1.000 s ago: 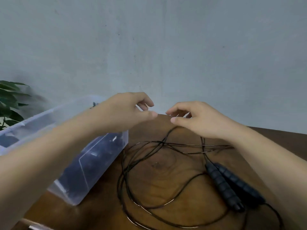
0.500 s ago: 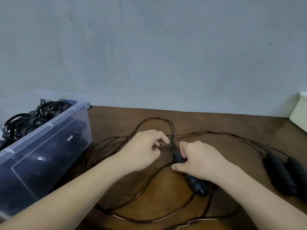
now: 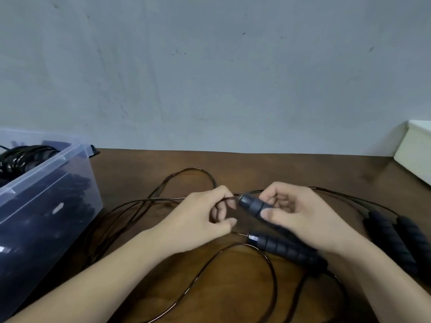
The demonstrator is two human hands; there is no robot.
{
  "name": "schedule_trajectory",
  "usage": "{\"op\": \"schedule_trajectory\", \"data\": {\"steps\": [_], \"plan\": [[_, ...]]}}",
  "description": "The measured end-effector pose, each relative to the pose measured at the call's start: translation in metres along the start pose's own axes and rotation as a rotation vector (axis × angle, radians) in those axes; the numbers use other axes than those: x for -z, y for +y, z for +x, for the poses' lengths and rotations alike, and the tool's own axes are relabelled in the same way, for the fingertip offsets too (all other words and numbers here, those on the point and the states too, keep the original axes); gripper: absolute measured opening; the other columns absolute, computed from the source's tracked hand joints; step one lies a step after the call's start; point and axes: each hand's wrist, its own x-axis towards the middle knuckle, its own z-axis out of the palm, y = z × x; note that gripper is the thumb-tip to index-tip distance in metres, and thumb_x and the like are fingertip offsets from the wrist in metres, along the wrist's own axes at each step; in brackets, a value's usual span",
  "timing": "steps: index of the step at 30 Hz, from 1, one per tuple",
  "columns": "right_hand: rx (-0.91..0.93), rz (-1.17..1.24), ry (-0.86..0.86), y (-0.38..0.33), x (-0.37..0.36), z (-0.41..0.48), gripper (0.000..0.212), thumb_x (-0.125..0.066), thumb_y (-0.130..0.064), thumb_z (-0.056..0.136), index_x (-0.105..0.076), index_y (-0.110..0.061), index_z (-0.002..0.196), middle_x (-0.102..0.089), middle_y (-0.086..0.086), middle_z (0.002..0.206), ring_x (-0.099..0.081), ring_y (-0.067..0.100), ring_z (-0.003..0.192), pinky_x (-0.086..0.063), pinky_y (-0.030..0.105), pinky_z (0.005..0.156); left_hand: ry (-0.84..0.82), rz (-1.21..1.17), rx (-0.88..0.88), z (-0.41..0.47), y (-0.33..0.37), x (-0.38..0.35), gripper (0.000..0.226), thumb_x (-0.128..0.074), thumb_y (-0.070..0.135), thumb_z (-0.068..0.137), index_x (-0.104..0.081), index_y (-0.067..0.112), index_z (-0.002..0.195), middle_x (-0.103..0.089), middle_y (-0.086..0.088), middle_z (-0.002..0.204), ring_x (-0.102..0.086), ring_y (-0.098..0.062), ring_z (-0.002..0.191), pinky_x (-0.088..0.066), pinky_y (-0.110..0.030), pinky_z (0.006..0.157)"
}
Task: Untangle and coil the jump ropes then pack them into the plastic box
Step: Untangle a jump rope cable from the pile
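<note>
**Ana:** One clear plastic box (image 3: 50,167) stands at the left end of the brown wooden counter (image 3: 279,169). What's in it?

**Ben:** Coiled black jump ropes (image 3: 21,157), bundled at its far end. Lower down, the cloudy wall shows only dark shapes that I cannot make out.

**Ana:** And the loose rope?

**Ben:** Thin black cord (image 3: 193,169), glossy, sprawls in wide loops over the counter, from beside the box to under both forearms.

**Ana:** The hands?

**Ben:** The right hand (image 3: 303,220) has its grip closed on a ribbed black handle (image 3: 251,205), matte and cylindrical, thumb on top, tip pointing left. The left hand (image 3: 200,220) has a narrow grip, fingers curled round the thin black cord right at that tip.

**Ana:** Other handles?

**Ben:** A second ribbed handle (image 3: 286,251) lies on the counter just below the right hand, with a shiny collar at its end. A pair of black handles (image 3: 394,238) lies side by side at the far right, touching. Beyond them, the corner of a white box (image 3: 415,150) shows.
</note>
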Motion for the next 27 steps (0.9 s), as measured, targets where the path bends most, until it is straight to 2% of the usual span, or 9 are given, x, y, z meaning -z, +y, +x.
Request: {"op": "schedule_trajectory", "data": {"steps": [2,4,8,12,14,17,19,21,27], "plan": [[-0.025,0.145,0.088,0.003,0.007,0.001,0.009,-0.074,-0.026,0.087,-0.071,-0.019,0.091,-0.070,0.006,0.079,-0.064,0.021,0.068,-0.050,0.034,0.064,0.039,0.020,0.045,-0.002,-0.012,0.008,0.011,-0.072,0.034,0.097,-0.063,0.029,0.096,-0.063,0.007,0.080,-0.059,-0.009,0.074,-0.049,-0.021,0.069],[-0.066,0.311,0.183,0.005,0.015,0.003,0.011,-0.068,-0.023,0.092,-0.069,-0.012,0.093,-0.064,0.015,0.074,-0.061,0.028,0.062,-0.048,0.034,0.060,0.095,0.021,0.086,-0.006,-0.025,0.015,0.021,-0.066,0.040,0.102,-0.063,0.023,0.089,-0.062,0.009,0.077,-0.056,-0.006,0.070,-0.044,-0.018,0.065],[-0.120,0.612,0.318,0.009,0.017,0.007,0.018,-0.049,-0.021,0.103,-0.060,-0.011,0.092,-0.058,0.020,0.079,-0.054,0.030,0.059,-0.045,0.037,0.059,0.192,-0.006,0.122,-0.015,-0.047,0.022,0.031,-0.049,0.043,0.110,-0.068,0.027,0.091,-0.066,0.005,0.076,-0.060,-0.015,0.072,-0.046,-0.028,0.069],[-0.136,1.011,0.063,0.004,-0.019,0.003,0.015,-0.048,-0.026,0.097,-0.046,-0.017,0.109,-0.056,0.018,0.092,-0.050,0.026,0.058,-0.043,0.028,0.042,0.237,0.045,0.070,-0.018,-0.042,0.008,0.031,-0.043,0.038,0.112,-0.066,0.031,0.093,-0.063,0.006,0.073,-0.059,-0.012,0.068,-0.041,-0.020,0.065],[-0.147,1.118,-0.104,-0.002,-0.041,-0.003,0.021,-0.050,-0.024,0.095,-0.047,-0.016,0.114,-0.053,0.020,0.090,-0.046,0.025,0.057,-0.038,0.027,0.041,0.255,0.095,0.028,-0.019,-0.033,0.001,0.031,-0.039,0.042,0.112,-0.061,0.031,0.093,-0.062,0.008,0.071,-0.060,-0.011,0.069,-0.043,-0.021,0.067],[-0.149,0.982,-0.181,-0.005,-0.062,-0.009,0.024,-0.065,-0.022,0.095,-0.060,-0.006,0.112,-0.050,0.019,0.074,-0.044,0.024,0.051,-0.038,0.032,0.047,0.262,0.322,-0.099,-0.021,-0.020,-0.006,0.038,-0.032,0.047,0.114,-0.052,0.026,0.090,-0.055,0.009,0.068,-0.054,-0.014,0.064,-0.044,-0.030,0.068],[-0.133,0.761,-0.080,-0.005,-0.073,-0.010,0.024,-0.078,-0.021,0.098,-0.063,-0.003,0.103,-0.055,0.020,0.068,-0.047,0.026,0.049,-0.045,0.034,0.052,0.241,0.416,-0.185,-0.023,-0.012,-0.012,0.035,-0.032,0.043,0.113,-0.048,0.023,0.090,-0.052,0.010,0.069,-0.044,-0.014,0.060,-0.043,-0.033,0.066],[-0.113,0.673,0.049,-0.004,-0.080,-0.010,0.028,-0.079,-0.023,0.096,-0.063,0.000,0.100,-0.064,0.021,0.076,-0.055,0.029,0.053,-0.051,0.034,0.054,0.226,0.475,-0.243,-0.024,-0.006,-0.016,0.028,-0.034,0.036,0.111,-0.050,0.022,0.093,-0.051,0.011,0.071,-0.037,-0.012,0.058,-0.044,-0.032,0.061],[-0.137,0.594,0.209,-0.005,-0.081,-0.011,0.023,-0.074,-0.022,0.097,-0.072,0.001,0.097,-0.072,0.020,0.081,-0.062,0.028,0.059,-0.054,0.034,0.052,0.128,0.555,-0.257,-0.029,-0.002,-0.015,0.028,-0.030,0.039,0.114,-0.053,0.026,0.103,-0.052,0.011,0.075,-0.051,-0.013,0.062,-0.043,-0.032,0.056]]}}
